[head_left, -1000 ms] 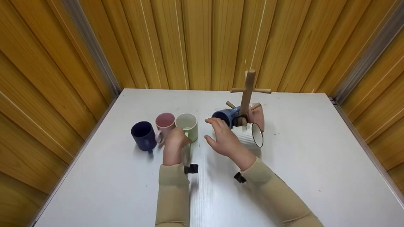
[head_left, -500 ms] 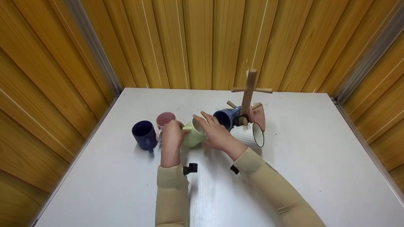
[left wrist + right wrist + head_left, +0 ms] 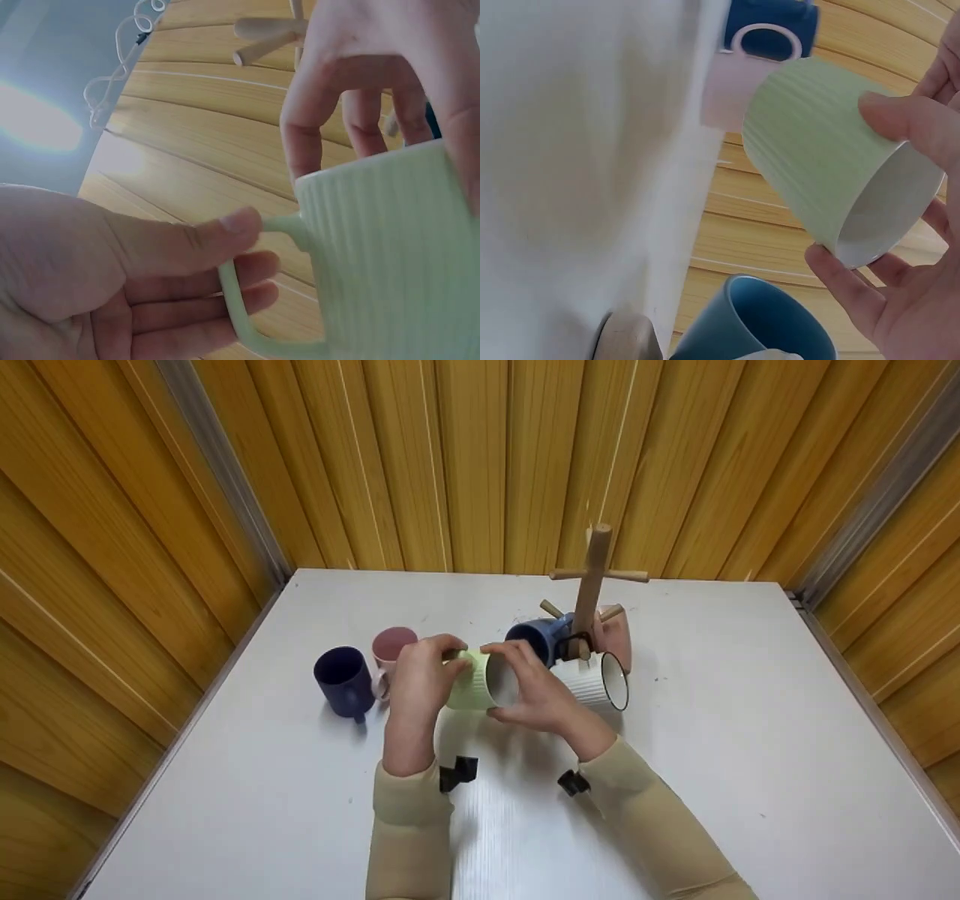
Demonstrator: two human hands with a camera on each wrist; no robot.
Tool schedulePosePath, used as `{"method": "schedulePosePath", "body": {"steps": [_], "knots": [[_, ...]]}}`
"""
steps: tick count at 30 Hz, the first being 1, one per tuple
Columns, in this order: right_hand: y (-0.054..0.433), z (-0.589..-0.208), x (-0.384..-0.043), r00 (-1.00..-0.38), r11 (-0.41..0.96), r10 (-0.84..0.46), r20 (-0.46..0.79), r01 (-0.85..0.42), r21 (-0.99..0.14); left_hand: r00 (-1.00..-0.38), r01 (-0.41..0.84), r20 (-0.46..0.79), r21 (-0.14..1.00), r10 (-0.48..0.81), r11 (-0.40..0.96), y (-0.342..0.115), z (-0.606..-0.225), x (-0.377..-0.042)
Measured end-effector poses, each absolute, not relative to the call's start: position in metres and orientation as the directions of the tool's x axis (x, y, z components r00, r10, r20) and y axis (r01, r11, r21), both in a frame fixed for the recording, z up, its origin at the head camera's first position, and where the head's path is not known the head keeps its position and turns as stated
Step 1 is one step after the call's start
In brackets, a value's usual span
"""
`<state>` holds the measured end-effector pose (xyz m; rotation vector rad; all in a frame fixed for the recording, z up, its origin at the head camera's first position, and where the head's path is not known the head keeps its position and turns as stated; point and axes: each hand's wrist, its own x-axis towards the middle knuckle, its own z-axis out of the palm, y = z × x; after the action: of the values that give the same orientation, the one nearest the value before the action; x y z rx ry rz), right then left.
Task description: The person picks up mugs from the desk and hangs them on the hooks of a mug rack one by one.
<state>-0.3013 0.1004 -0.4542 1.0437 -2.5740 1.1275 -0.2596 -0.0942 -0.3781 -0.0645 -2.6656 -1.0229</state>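
A light green ribbed mug is held between both hands in the head view, tipped on its side with its mouth to the right. My left hand pinches its handle, thumb on top and fingers behind, as the left wrist view shows. Around the rim end my right hand grips the mug, thumb on one side and fingers on the other. Close beyond the right hand, a wooden mug tree carries a blue mug, a white mug with dark rim and a pink mug.
Left of the left hand, a dark blue mug and a pink mug stand upright on the white table. Upper pegs of the mug tree stick out bare. Wood-patterned panels enclose the table.
The green mug has come up from the table, moved right and turned onto its side. My right hand has come from beside it to grip its rim end.
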Motion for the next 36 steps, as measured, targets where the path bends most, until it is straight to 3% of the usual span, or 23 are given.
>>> {"method": "schedulePosePath", "body": {"steps": [7, 11, 17, 24, 36], "knots": [[0.117, -0.437, -0.282, -0.804, 0.407, -0.382, 0.456, -0.589, -0.698, -0.900, 0.265, 0.404, 0.803, -0.162, 0.534, -0.087, -0.374, -0.259], [0.125, -0.423, -0.275, -0.829, 0.363, -0.284, 0.482, -0.558, -0.746, -0.919, 0.220, 0.340, 0.863, -0.200, 0.455, -0.086, -0.381, -0.268], [0.138, -0.409, -0.274, -0.880, 0.323, -0.141, 0.455, -0.475, -0.818, -0.968, 0.179, 0.229, 0.915, -0.100, 0.362, -0.077, -0.391, -0.280], [0.151, -0.406, -0.281, -0.930, 0.282, 0.030, 0.365, -0.343, -0.896, -0.975, 0.205, 0.211, 0.975, -0.068, 0.088, -0.052, -0.403, -0.291], [0.160, -0.413, -0.294, -0.943, 0.296, 0.096, 0.319, -0.279, -0.913, -0.981, 0.177, 0.166, 0.978, -0.098, -0.107, -0.023, -0.430, -0.307]]}}
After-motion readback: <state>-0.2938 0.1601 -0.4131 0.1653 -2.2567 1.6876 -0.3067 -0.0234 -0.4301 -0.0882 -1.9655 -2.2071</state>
